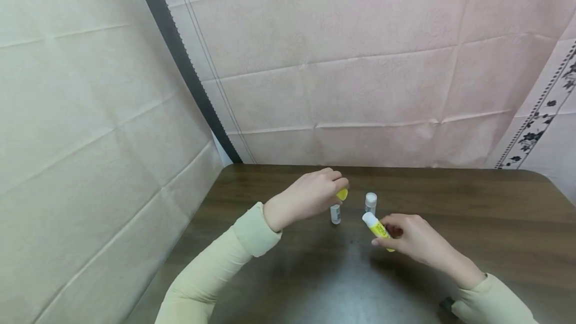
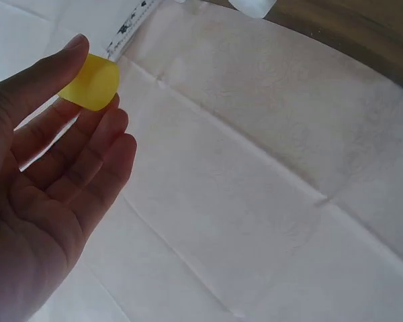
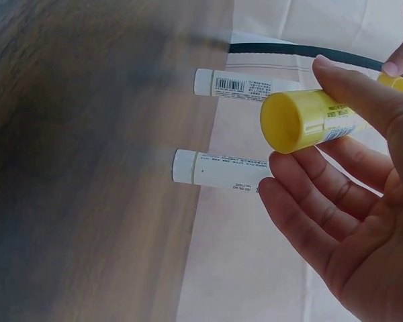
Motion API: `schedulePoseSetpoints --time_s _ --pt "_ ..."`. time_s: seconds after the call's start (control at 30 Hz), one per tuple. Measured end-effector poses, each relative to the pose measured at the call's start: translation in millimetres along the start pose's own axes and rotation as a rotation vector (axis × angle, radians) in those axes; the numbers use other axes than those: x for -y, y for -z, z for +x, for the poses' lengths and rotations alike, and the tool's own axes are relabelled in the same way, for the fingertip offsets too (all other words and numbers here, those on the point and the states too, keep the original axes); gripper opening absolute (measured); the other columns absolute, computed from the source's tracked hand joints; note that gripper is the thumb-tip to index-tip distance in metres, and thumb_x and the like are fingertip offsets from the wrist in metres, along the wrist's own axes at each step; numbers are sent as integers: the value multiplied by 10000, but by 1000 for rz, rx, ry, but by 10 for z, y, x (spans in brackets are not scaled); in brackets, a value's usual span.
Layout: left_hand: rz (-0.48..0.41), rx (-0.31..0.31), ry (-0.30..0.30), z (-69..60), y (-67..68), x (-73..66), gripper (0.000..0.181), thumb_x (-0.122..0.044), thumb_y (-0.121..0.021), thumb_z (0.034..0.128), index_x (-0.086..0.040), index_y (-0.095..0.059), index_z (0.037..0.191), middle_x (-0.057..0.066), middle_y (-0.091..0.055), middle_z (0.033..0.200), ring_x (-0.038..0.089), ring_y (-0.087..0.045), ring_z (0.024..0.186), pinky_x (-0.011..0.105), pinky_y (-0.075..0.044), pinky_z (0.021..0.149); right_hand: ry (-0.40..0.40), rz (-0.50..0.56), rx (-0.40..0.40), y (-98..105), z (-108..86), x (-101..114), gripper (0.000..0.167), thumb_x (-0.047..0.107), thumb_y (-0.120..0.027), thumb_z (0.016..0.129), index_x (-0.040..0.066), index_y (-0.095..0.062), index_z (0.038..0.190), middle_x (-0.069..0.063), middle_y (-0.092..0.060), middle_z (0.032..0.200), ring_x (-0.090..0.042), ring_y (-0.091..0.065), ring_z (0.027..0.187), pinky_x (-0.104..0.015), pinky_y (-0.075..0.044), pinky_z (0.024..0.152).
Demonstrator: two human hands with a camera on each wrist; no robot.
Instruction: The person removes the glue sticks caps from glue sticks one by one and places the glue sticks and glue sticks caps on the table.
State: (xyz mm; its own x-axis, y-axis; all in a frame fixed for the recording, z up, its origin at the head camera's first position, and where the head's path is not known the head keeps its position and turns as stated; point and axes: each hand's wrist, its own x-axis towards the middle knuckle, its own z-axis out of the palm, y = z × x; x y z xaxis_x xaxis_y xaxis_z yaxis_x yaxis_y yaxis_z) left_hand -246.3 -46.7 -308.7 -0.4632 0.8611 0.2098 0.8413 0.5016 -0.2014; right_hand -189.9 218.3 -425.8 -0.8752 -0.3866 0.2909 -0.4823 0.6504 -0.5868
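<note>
Hands: well apart, each occupied. Left hand (image 1: 310, 191) pinches a small rounded yellow plastic cap (image 2: 94, 82) between thumb and fingers, held in the air above the desk. Right hand (image 1: 418, 238) grips a yellow plastic cylindrical stick with a white top end (image 1: 380, 230) between thumb and forefinger, the other fingers loosely bent below; the stick is raised and tilted, white end up and away from the person.

Reading of the grips: the right hand pinches the barrel low, which presumably keeps the white end free of the fingers and steadies the body. The left hand takes the cap by its sides, a light hold that would suit so small a part. Matching yellow suggests cap and stick belong together; judged from colour only. Printed label and recessed round base of the stick visible in the right wrist view.

Placement: two slim white cylindrical tubes stand upright on the dark brown wood-grain desk (image 1: 288, 274), apart from each other. Left white tube (image 1: 335, 215) is just below the left hand in the head view, its top partly hidden; right white tube (image 1: 370, 199) is behind the stick's white end. Upright standing probably saves them from rolling. Pale creased cloth (image 1: 382, 79) hangs behind.
</note>
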Motion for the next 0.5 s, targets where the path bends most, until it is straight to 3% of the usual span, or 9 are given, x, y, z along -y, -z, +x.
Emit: schedulePoseSetpoints --time_s 0.27,0.5 --pt "-321 -36 164 -175 -95 134 265 -137 -851 939 -82 -737 1171 11 -728 1067 149 -676 971 256 -571 899 -27 10 -6 10 -36 7 221 331 -919 855 231 -745 948 179 -594 774 5 -546 704 -245 -485 638" --pt "-491 -165 341 -632 -152 432 271 -172 -840 949 -89 -731 1184 -3 -751 1105 153 -700 1025 361 -586 939 -69 7 -25 60 -77 52 225 349 -910 867 228 -744 959 162 -639 824 -10 -606 764 -259 -545 681"
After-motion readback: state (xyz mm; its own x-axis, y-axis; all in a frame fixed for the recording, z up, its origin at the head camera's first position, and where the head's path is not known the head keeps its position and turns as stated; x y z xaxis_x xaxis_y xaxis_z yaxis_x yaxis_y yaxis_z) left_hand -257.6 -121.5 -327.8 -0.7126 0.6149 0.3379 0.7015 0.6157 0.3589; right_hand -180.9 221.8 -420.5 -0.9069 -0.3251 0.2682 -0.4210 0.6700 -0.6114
